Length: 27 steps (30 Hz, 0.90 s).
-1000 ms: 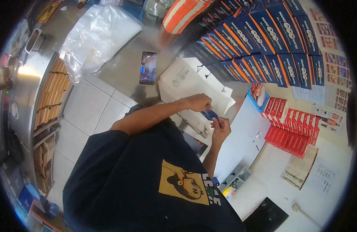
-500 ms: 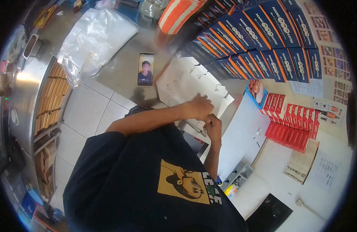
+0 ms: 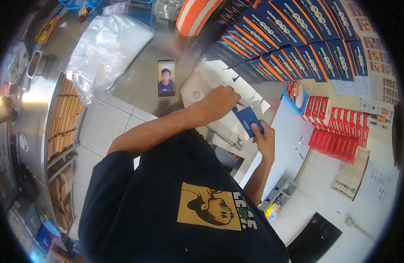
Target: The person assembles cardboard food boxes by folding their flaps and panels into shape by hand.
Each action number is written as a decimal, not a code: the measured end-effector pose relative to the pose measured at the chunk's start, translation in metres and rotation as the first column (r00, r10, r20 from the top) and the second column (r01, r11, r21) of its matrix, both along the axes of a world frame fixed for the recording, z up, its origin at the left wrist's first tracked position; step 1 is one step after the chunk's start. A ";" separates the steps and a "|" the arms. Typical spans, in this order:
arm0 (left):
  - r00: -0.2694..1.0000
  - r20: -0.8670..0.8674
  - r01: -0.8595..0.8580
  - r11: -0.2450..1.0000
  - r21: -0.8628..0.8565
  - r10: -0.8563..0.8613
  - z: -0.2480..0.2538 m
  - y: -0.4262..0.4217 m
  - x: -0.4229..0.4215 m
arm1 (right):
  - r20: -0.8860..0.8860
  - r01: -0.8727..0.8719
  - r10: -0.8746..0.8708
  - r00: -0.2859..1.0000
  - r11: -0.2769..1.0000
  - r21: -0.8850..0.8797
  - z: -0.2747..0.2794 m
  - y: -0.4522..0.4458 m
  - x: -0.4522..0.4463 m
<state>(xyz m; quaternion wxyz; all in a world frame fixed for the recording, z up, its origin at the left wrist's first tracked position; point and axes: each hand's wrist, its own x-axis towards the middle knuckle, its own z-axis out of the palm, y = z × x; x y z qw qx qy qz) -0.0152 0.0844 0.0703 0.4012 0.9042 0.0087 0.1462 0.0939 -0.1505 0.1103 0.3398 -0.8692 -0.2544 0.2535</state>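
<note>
My right hand (image 3: 265, 136) pinches a small dark blue card or flat cardboard piece (image 3: 245, 121) between thumb and fingers. My left hand (image 3: 217, 104) is closed just beside the card's upper left end, and whatever its fingers hold is mostly hidden. Under both hands lies a white sheet or opened carton (image 3: 202, 85) with cut, jagged flaps (image 3: 243, 83) along its far side. A thin metal tool (image 3: 226, 139), perhaps scissors or a cutter, rests close to my body, below the card.
A phone (image 3: 166, 79) showing a person lies on the steel counter (image 3: 142, 94). Clear plastic bags (image 3: 107, 48) are at its left. Stacked dark blue boxes (image 3: 294, 26) and red boxes (image 3: 337, 131) stand along the right, with a blue basket (image 3: 294, 97) nearby.
The hands, close together before, have moved apart. The blue card now shows in my right hand, which has shifted right and up. My left hand has moved slightly left and up.
</note>
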 end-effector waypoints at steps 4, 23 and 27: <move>0.990 -0.130 -0.065 0.988 -0.139 0.047 0.028 0.009 -0.006 | -0.070 0.037 -0.031 0.997 0.996 0.085 0.018 -0.003 -0.002; 0.986 -0.028 0.166 0.971 0.170 -0.164 0.063 -0.029 -0.028 | -0.216 -0.200 0.227 0.950 0.970 0.138 0.037 0.017 -0.019; 0.983 0.001 0.181 0.972 0.147 -0.183 0.047 -0.021 -0.028 | -0.152 -0.162 0.193 0.969 0.967 0.194 0.025 0.017 -0.025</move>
